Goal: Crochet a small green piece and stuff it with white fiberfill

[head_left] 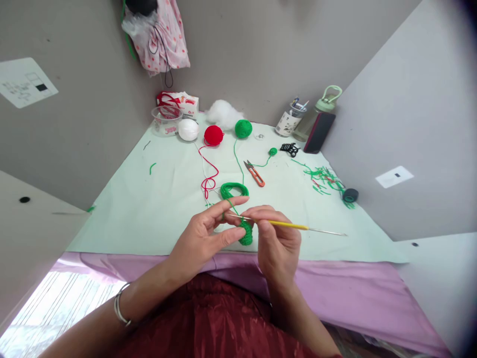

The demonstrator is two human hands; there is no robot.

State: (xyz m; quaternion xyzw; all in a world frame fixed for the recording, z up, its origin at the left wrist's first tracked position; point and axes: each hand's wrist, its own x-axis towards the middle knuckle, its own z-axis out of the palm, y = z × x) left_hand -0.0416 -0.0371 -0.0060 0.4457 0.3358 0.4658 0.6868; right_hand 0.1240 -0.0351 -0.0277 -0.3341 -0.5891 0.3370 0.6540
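My left hand [208, 233] pinches a small green crocheted piece [246, 234] near the table's front edge, its index finger stretched out with green yarn running over it. Closed around a crochet hook [290, 225] with a yellow handle is my right hand [278, 243]. The hook's thin metal tip reaches left to the top of the green piece, close to the left fingers. Just beyond the hands lies a loose coil of green yarn [234, 190]. A strand leads back from it to a green yarn ball [243, 129].
Thread snips [255, 174] with orange handles lie past the coil. Red [213, 135] and white yarn balls [188, 130] sit at the back. Yarn scraps [326, 180], a black tape roll [350, 195], a phone [319, 132] and a bottle [316, 117] are on the right. Walls enclose the table.
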